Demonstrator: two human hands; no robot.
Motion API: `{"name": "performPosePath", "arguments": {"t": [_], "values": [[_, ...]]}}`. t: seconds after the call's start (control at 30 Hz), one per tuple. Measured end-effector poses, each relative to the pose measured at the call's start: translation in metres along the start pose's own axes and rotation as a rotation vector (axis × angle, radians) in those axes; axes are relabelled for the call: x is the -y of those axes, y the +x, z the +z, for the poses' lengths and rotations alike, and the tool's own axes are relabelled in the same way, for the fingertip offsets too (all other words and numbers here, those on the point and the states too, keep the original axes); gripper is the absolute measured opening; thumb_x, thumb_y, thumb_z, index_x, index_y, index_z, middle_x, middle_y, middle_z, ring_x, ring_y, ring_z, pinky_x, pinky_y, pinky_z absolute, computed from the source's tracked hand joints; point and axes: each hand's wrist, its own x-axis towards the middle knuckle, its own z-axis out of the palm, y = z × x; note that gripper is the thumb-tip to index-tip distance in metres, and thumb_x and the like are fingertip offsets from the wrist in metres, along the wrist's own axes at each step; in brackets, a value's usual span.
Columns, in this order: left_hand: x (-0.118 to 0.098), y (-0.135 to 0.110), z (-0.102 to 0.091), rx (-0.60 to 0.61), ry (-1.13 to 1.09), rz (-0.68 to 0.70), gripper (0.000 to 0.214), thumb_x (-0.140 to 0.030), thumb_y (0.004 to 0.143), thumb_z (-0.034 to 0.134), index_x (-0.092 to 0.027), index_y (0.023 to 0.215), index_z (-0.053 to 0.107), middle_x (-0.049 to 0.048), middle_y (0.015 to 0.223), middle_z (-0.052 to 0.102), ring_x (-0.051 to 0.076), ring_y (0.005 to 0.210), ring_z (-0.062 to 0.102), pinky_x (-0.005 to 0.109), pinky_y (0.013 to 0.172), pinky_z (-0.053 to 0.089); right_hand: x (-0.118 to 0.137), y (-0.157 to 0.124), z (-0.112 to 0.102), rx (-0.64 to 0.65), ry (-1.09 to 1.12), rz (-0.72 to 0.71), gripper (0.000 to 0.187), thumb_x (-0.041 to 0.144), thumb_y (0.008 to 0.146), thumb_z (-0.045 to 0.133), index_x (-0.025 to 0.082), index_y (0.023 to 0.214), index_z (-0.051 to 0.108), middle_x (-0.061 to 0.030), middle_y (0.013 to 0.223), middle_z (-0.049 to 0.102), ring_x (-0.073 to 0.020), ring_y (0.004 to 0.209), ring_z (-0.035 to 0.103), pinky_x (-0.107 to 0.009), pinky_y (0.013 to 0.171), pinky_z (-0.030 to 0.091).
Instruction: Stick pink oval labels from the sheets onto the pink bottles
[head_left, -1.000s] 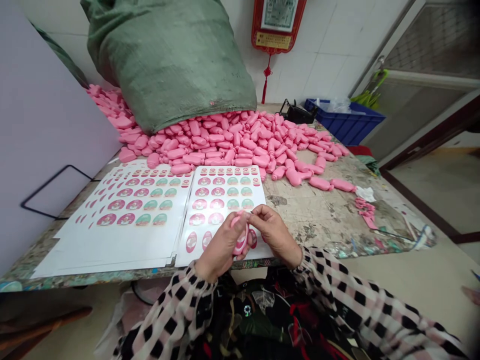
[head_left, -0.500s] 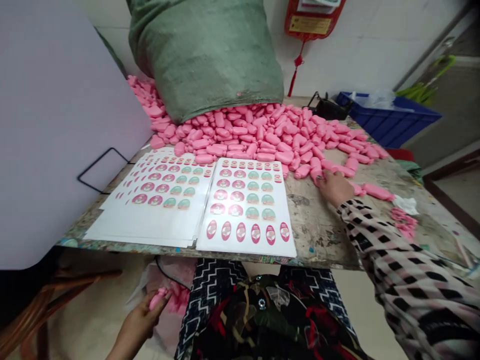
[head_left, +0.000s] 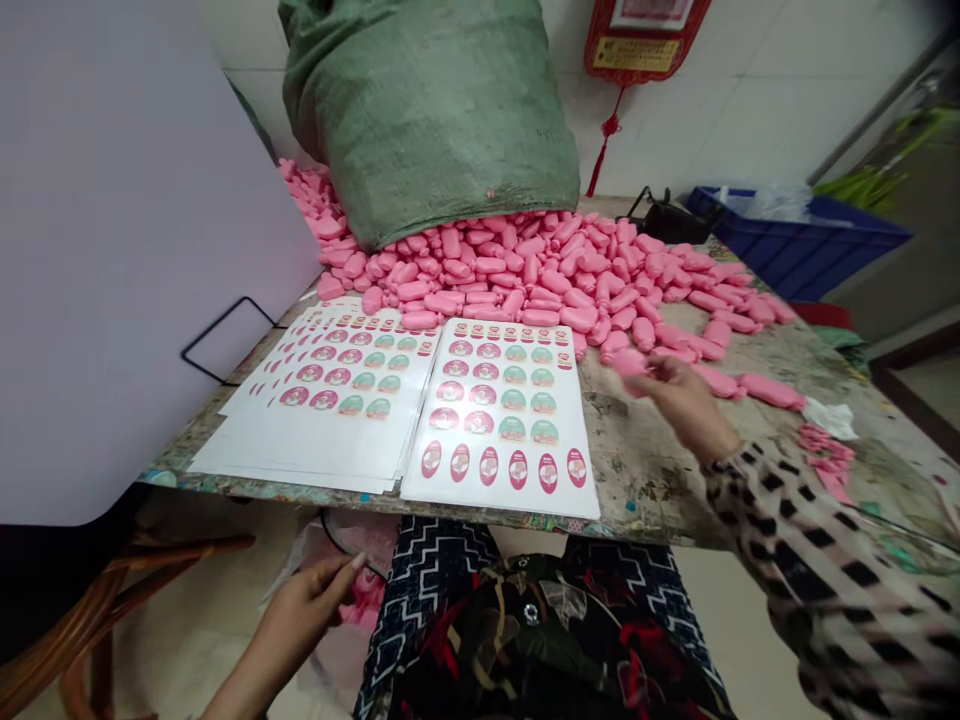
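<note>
My right hand pinches a small, rounded pink piece at the front right edge of a large heap of similar pink pieces. The held piece is slightly blurred, and its exact kind I cannot make out. Below the table's front edge, at the lower left, is my left hand, thumb and fingers apart with nothing seen in them. Just beyond its fingers, a clear plastic bag holds more pink items. Sticker sheets lie on the table between the hands.
A green sack leans over the heap on the worn table. Fanned sticker sheets lie left, beside a pale panel with a black wire loop. A blue crate stands back right; pink scraps and white tissue lie right.
The pink piece in my left hand is gone from its fingers, which have parted. My right hand has drawn a pink piece from the heap's edge. The view has shifted slightly.
</note>
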Motion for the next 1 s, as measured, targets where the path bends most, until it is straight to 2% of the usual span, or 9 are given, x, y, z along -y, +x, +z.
{"name": "performPosePath", "arguments": {"t": [0.13, 0.23, 0.3, 0.37, 0.47, 0.57, 0.67, 0.8, 1.0], "values": [[-0.102, -0.029, 0.014, 0.153, -0.556, 0.285, 0.047, -0.054, 0.075, 0.054, -0.02, 0.107, 0.062, 0.0068, 0.086, 0.066, 0.019, 0.068, 0.06, 0.032, 0.065, 0.048, 0.052, -0.082, 0.032, 0.466, 0.606, 0.18, 0.035, 0.034, 0.066, 0.069, 0.02, 0.095, 0.056, -0.0021, 0.085, 0.064, -0.0126, 0.062, 0.057, -0.025, 0.054, 0.044], [-0.161, -0.032, 0.043, 0.289, -0.871, 0.421, 0.049, -0.042, 0.077, 0.059, -0.025, 0.123, 0.052, 0.0094, 0.118, 0.058, 0.02, 0.093, 0.06, 0.034, 0.083, 0.046, 0.078, -0.128, 0.05, 0.566, 0.785, 0.22, 0.034, 0.032, 0.066, 0.07, 0.02, 0.093, 0.056, -0.0002, 0.08, 0.063, -0.0127, 0.067, 0.058, -0.025, 0.061, 0.047], [-0.185, -0.028, 0.062, 0.376, -1.056, 0.441, 0.046, -0.042, 0.08, 0.056, -0.024, 0.122, 0.051, 0.0101, 0.118, 0.057, 0.019, 0.098, 0.058, 0.034, 0.086, 0.044, 0.084, -0.147, 0.053, 0.587, 0.779, 0.159, 0.03, 0.034, 0.07, 0.068, 0.02, 0.094, 0.057, -0.0001, 0.081, 0.062, -0.0133, 0.072, 0.059, -0.027, 0.067, 0.047], [-0.197, -0.024, 0.074, 0.424, -1.136, 0.417, 0.039, -0.042, 0.082, 0.054, -0.019, 0.113, 0.055, 0.0104, 0.111, 0.06, 0.019, 0.097, 0.058, 0.032, 0.086, 0.044, 0.08, -0.157, 0.049, 0.624, 0.715, 0.06, 0.027, 0.036, 0.074, 0.064, 0.021, 0.096, 0.058, -0.0009, 0.086, 0.061, -0.0147, 0.081, 0.058, -0.029, 0.074, 0.047], [-0.199, -0.023, 0.078, 0.362, -1.058, 0.414, 0.028, -0.038, 0.08, 0.057, -0.017, 0.098, 0.058, 0.0067, 0.099, 0.062, 0.016, 0.087, 0.058, 0.028, 0.08, 0.044, 0.058, -0.153, 0.032, 0.671, 0.529, -0.042, 0.033, 0.04, 0.078, 0.06, 0.023, 0.106, 0.058, -0.0023, 0.094, 0.06, -0.0162, 0.087, 0.057, -0.03, 0.077, 0.047], [-0.197, -0.025, 0.069, 0.206, -0.759, 0.494, 0.022, -0.037, 0.074, 0.063, -0.02, 0.088, 0.059, 0.0, 0.079, 0.06, 0.013, 0.071, 0.054, 0.025, 0.068, 0.041, 0.026, -0.135, 0.016, 0.421, 0.167, -0.123, 0.033, 0.044, 0.086, 0.047, 0.025, 0.109, 0.059, -0.0038, 0.094, 0.058, -0.0171, 0.086, 0.057, -0.032, 0.076, 0.046], [-0.201, -0.023, 0.063, 0.038, -0.277, 0.709, 0.015, -0.035, 0.074, 0.061, -0.021, 0.073, 0.058, -0.001, 0.069, 0.055, 0.015, 0.068, 0.049, 0.025, 0.065, 0.035, 0.006, -0.118, 0.009, 0.236, -0.193, -0.233, 0.03, 0.04, 0.089, 0.04, 0.026, 0.1, 0.064, -0.0039, 0.09, 0.058, -0.0178, 0.083, 0.056, -0.031, 0.075, 0.043], [-0.211, -0.011, 0.074, -0.105, 0.166, 0.9, 0.011, -0.033, 0.079, 0.053, -0.023, 0.077, 0.058, 0.0038, 0.079, 0.058, 0.022, 0.078, 0.051, 0.031, 0.072, 0.034, 0.006, -0.11, 0.013, 0.194, -0.425, -0.325, 0.023, 0.034, 0.09, 0.04, 0.025, 0.096, 0.061, -0.0022, 0.091, 0.06, -0.0166, 0.083, 0.057, -0.028, 0.069, 0.04], [-0.223, 0.012, 0.091, -0.056, 0.127, 0.903, 0.021, -0.029, 0.07, 0.066, -0.026, 0.091, 0.061, 0.0076, 0.115, 0.058, 0.028, 0.094, 0.056, 0.037, 0.083, 0.035, 0.011, -0.105, 0.016, 0.214, -0.584, -0.374, 0.022, 0.033, 0.091, 0.039, 0.025, 0.091, 0.06, -0.0015, 0.091, 0.059, -0.0141, 0.077, 0.057, -0.025, 0.06, 0.035]]}}
